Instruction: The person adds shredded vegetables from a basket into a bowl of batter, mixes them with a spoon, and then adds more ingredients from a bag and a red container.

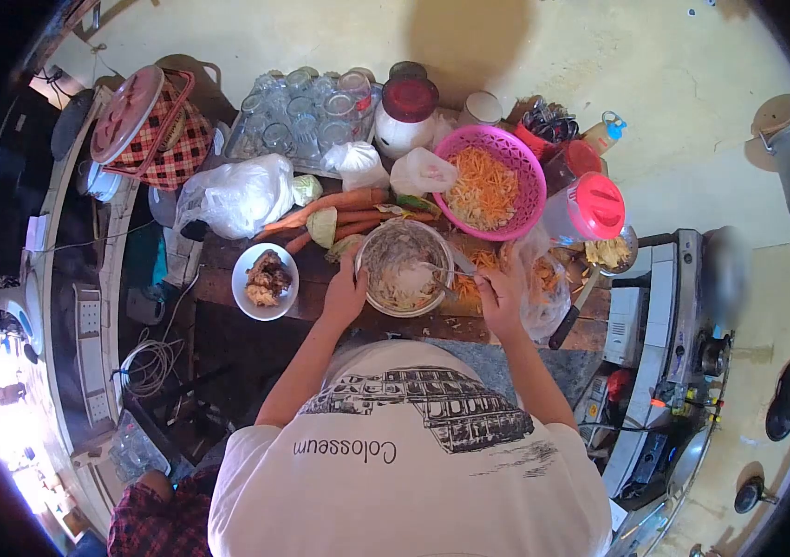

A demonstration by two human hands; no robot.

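Note:
A round bowl (364, 287) with a pale, lumpy mixture (409, 274) stands near the front edge of the wooden table. My left hand (346, 293) grips its left rim. On the other side, my right hand (500, 299) is closed round the handle of a spoon (437, 268), whose end reaches into the mixture. Left of the bowl is a white dish (243, 295) of dark brown cooked pieces (267, 278). Behind it lie carrots (348, 200) and cut pale vegetable pieces (322, 226). A pink basket (538, 176) of shredded vegetables (483, 190) stands back right.
At the back are a tray of glasses (302, 111), white plastic bags (246, 195) and a red-lidded jar (410, 100). A pink-lidded container (599, 206), a clear bag (548, 297) and a dark-handled knife (569, 320) lie to the right. Another person's checked clothing (163, 520) shows lower left.

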